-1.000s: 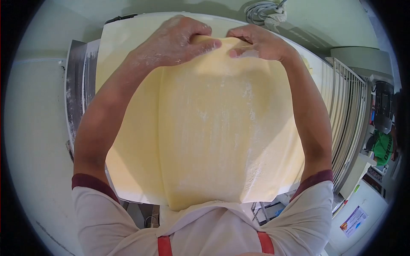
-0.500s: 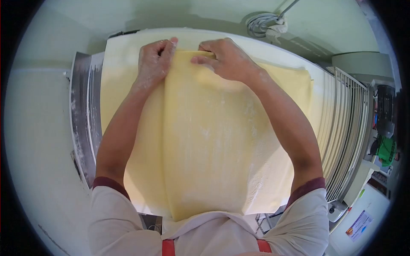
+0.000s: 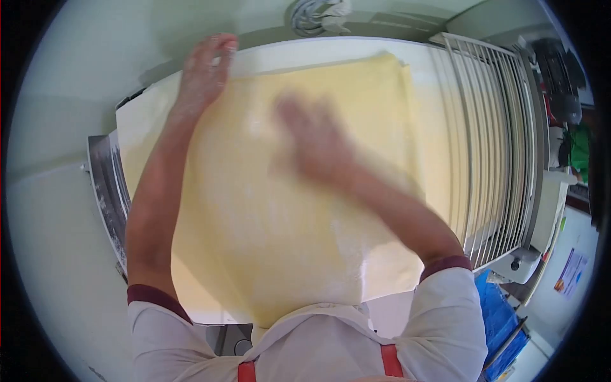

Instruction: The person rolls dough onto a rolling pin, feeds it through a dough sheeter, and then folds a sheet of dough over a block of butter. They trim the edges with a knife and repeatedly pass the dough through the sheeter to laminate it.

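Note:
A wide, pale yellow dough sheet (image 3: 286, 216), dusted with flour, lies over the white work surface and reaches down to my apron front. My left hand (image 3: 207, 73), floury and with its fingers curled together, is at the sheet's far left corner. What those fingers hold, if anything, I cannot tell. Over the far middle of the sheet, my right hand (image 3: 315, 137) is smeared by motion, its fingers pointing away from me. At the far right, the sheet's corner and edge show a second layer close beneath.
A metal wire guard (image 3: 490, 153) stands at the right end of the work surface. On the left is a floury metal tray-like part (image 3: 109, 191). A coiled grey cable (image 3: 309, 16) hangs on the wall behind. Blue plastic (image 3: 499, 328) shows at lower right.
My right hand has left the sheet's far edge and moved nearer over its middle. The raised fold along the left has spread out flatter. My view has turned toward the right.

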`<action>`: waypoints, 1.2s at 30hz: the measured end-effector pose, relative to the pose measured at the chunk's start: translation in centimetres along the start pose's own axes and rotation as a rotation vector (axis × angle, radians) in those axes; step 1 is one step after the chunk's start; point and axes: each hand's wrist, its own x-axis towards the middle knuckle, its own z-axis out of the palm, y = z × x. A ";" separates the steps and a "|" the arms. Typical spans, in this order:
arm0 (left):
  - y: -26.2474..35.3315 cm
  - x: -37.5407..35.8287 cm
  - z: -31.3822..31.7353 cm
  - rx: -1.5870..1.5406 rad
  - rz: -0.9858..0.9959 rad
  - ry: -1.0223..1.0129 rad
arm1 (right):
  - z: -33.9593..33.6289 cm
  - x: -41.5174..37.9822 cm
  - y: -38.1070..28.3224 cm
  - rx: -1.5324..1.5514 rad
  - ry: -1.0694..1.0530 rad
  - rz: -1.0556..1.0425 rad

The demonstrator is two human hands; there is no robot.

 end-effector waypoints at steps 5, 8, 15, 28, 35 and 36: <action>8.0 1.0 10.6 -0.116 0.320 -0.207 | -5.4 -3.3 15.5 -0.299 0.116 0.564; 14.2 3.1 16.1 -0.133 0.226 -0.280 | -5.9 -7.3 14.6 -0.081 0.094 0.489; 18.7 7.4 17.6 -0.129 -0.219 -0.449 | -7.3 -9.4 12.7 1.276 0.391 0.690; 23.3 0.4 18.3 0.199 0.216 -0.340 | -9.0 -20.3 10.8 1.355 0.229 0.583; 28.8 -7.8 19.5 0.490 0.176 -0.329 | -9.9 -25.3 8.6 1.809 0.300 0.552; 28.9 -7.9 19.3 0.497 0.183 -0.322 | -8.4 -26.6 7.9 1.739 0.405 0.461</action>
